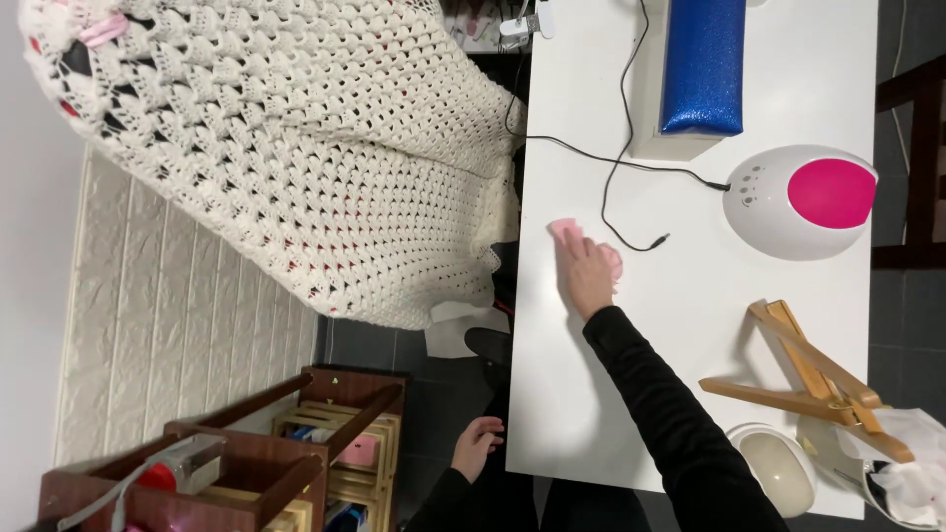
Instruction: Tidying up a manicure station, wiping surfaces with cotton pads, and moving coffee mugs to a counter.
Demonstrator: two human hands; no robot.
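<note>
My right hand (pixel 587 274), in a black sleeve, lies flat on the white table (pixel 572 394) and presses a small pink cloth (pixel 564 229) against it. The cloth shows at the fingertips and at the hand's right side. My left hand (pixel 477 441) hangs off the table's left edge, over the dark floor, with fingers loosely apart and nothing in it.
On the table are a blue glittery cushion (pixel 704 64), a white dome lamp with a pink top (pixel 798 202), a black cable with a loose plug (pixel 658 240), a wooden stand (pixel 803 374) and a white rounded device (pixel 778 468). A white crocheted blanket (pixel 315 158) and a wooden shelf (pixel 256 453) stand to the left.
</note>
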